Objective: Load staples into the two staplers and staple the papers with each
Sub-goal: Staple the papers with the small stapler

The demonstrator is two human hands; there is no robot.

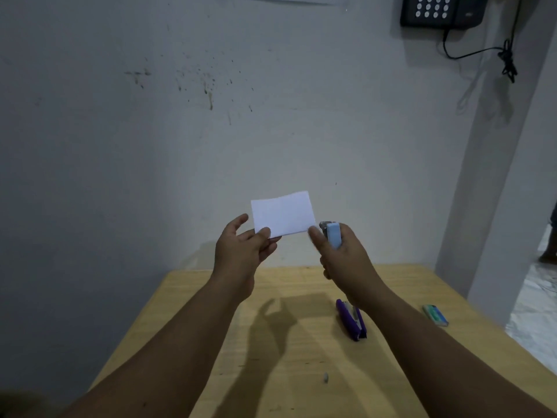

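Observation:
My left hand pinches the lower left corner of a small white folded paper, held up in the air in front of the wall. My right hand grips a light blue stapler, its metal nose right beside the paper's lower right corner. Whether the nose touches the paper I cannot tell. A purple stapler lies on the wooden table below my right wrist. A small box of staples lies at the table's right edge.
The table stands against a stained white wall. A black keypad device with a dangling cable hangs at the top right. A wall corner and a doorway open on the right. A tiny grey bit lies on the tabletop.

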